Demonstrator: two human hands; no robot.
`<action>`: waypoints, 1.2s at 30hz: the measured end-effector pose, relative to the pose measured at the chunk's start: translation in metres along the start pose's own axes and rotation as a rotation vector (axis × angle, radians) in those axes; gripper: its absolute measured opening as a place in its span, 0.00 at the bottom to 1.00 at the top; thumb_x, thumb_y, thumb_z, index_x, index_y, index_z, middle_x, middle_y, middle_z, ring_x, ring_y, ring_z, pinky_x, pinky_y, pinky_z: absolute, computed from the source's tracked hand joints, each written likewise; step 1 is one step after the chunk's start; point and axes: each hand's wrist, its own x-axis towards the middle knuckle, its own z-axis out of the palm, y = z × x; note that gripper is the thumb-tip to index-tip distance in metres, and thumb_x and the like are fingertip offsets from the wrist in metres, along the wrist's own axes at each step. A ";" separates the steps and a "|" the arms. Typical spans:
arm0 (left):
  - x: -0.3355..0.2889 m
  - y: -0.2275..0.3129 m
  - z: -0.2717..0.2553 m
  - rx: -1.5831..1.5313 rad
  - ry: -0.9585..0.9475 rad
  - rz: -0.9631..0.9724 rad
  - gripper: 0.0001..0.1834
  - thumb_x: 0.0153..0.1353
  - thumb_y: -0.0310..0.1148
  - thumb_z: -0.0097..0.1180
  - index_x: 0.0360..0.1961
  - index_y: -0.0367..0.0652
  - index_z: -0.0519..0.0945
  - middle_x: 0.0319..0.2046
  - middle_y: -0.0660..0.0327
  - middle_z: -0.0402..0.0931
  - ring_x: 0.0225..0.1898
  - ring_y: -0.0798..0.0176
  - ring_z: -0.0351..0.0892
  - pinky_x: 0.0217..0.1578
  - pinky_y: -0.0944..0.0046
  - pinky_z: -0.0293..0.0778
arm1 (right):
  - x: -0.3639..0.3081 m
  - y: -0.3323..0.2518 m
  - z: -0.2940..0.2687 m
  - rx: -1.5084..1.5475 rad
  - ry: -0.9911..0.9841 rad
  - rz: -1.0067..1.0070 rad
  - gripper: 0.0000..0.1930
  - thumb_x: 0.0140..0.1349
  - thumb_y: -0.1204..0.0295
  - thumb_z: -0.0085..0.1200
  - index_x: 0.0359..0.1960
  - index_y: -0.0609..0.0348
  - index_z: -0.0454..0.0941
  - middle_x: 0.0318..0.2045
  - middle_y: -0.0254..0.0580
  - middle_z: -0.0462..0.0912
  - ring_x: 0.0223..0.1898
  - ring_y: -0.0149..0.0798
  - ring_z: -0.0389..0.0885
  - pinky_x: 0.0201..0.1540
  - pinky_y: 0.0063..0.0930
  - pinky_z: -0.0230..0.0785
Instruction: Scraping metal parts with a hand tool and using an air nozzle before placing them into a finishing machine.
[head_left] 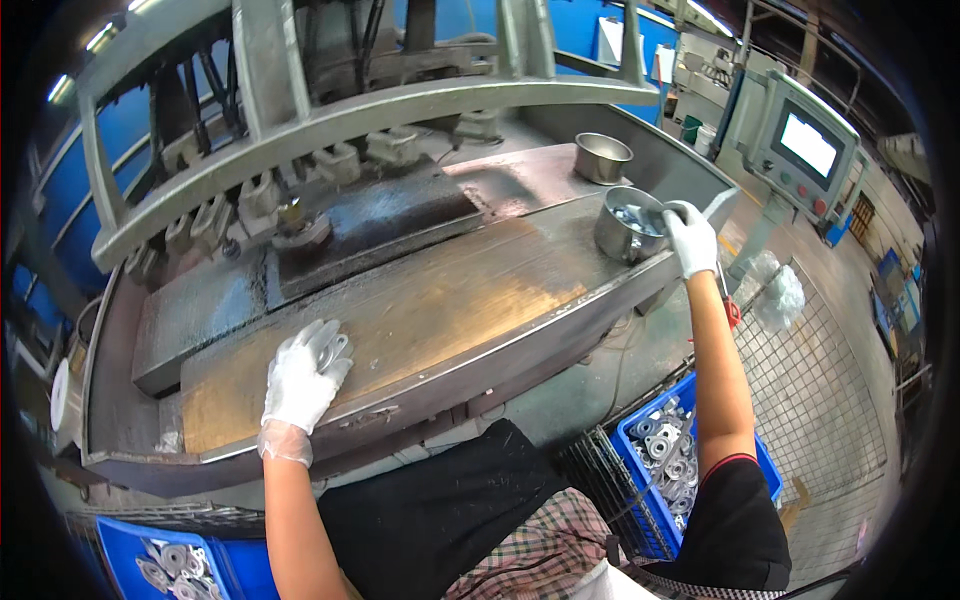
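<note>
My left hand [303, 372], in a white glove with a clear plastic cuff, is over the near left part of the worn brown board. Its fingers are closed on a small grey metal part [334, 349] with a ring-shaped end. My right hand [692, 239], also white-gloved, is at the right rim of a metal mug [617, 238]. Its fingers curl down by the mug's opening; their tips and whatever they hold are hidden. The mug's handle faces me, and bluish-grey contents show inside. Behind it stands a wider metal pot [603, 160].
A heavy metal frame [400, 108] with clamps spans the machine bed's far side. Blue bins of metal parts stand low on the right [628, 432] and left [118, 545]. A control panel [805, 145] stands at the far right, above wire mesh [820, 390].
</note>
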 end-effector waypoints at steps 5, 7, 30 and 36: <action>0.002 0.001 0.004 -0.002 -0.003 0.036 0.26 0.55 0.43 0.57 0.55 0.47 0.77 0.57 0.55 0.73 0.58 0.47 0.70 0.58 0.52 0.66 | 0.008 0.024 -0.003 -0.001 0.070 -0.060 0.12 0.62 0.64 0.52 0.42 0.56 0.80 0.39 0.47 0.83 0.42 0.43 0.82 0.47 0.31 0.71; -0.001 0.000 0.000 0.020 -0.007 0.000 0.26 0.56 0.43 0.56 0.56 0.48 0.77 0.58 0.56 0.72 0.58 0.48 0.70 0.58 0.51 0.66 | 0.007 0.002 0.000 -0.122 0.033 0.011 0.12 0.62 0.65 0.53 0.43 0.58 0.80 0.39 0.46 0.84 0.41 0.42 0.83 0.46 0.31 0.71; -0.004 -0.007 -0.002 -0.007 -0.042 -0.036 0.28 0.56 0.44 0.57 0.59 0.50 0.73 0.60 0.58 0.70 0.60 0.50 0.68 0.60 0.51 0.63 | 0.009 -0.260 0.176 1.353 -0.401 0.333 0.12 0.66 0.69 0.47 0.48 0.57 0.75 0.37 0.52 0.83 0.19 0.32 0.71 0.23 0.25 0.63; -0.004 -0.008 -0.002 0.009 -0.046 -0.051 0.27 0.57 0.44 0.56 0.59 0.50 0.74 0.60 0.57 0.70 0.59 0.49 0.68 0.59 0.49 0.63 | -0.015 -0.255 0.152 1.391 -0.450 0.142 0.14 0.64 0.67 0.52 0.47 0.62 0.75 0.33 0.46 0.84 0.19 0.34 0.76 0.21 0.26 0.67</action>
